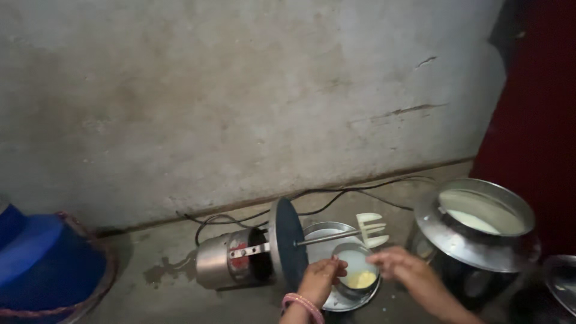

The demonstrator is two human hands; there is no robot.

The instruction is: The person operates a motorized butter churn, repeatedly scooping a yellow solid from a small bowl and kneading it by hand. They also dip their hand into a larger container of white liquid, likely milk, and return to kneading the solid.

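Observation:
A small steel bowl (358, 271) with pale yellow butter and white liquid in it rests on a larger steel plate (324, 235) on the floor. My left hand (320, 280), a pink bangle on its wrist, grips the bowl's left rim. My right hand (401, 265) is at the bowl's right rim, fingers bent over it. Just behind lies an electric churner on its side: a steel motor (225, 260), a dark round lid (287, 243), a shaft and a cream plastic blade (372, 230).
A big steel pot (474, 231) with white liquid stands at the right. A blue tub (45, 264) sits at the left. A black cable (336, 198) runs along the base of the concrete wall. A steel dish edge (561, 282) shows far right.

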